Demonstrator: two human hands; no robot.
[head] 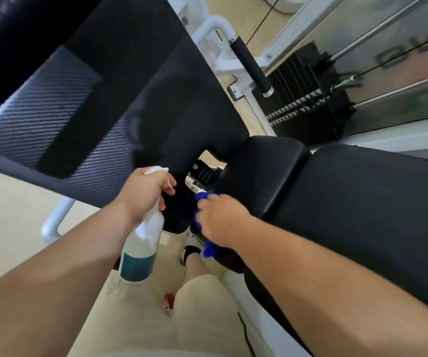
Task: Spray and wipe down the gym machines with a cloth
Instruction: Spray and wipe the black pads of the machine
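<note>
My left hand (pixel 144 194) grips the neck of a white spray bottle (pixel 142 247) with teal liquid in its lower part; its nozzle points toward the machine. My right hand (pixel 220 219) presses a blue cloth (pixel 209 249) against the near end of the black padded seat (pixel 264 166). The cloth shows at my fingertips and below my palm; most of it is hidden. A large black backrest pad (pixel 120 94) with a ribbed panel rises at the upper left. A second black pad (pixel 377 202) lies at the right.
A black weight stack (pixel 308 99) with steel guide rods and a cable stands at the upper right. A black foam handle (pixel 251 65) on a white frame sits above the seat. A white frame tube (pixel 55 220) meets the beige floor at the left. My leg and shoe (pixel 189 253) are below.
</note>
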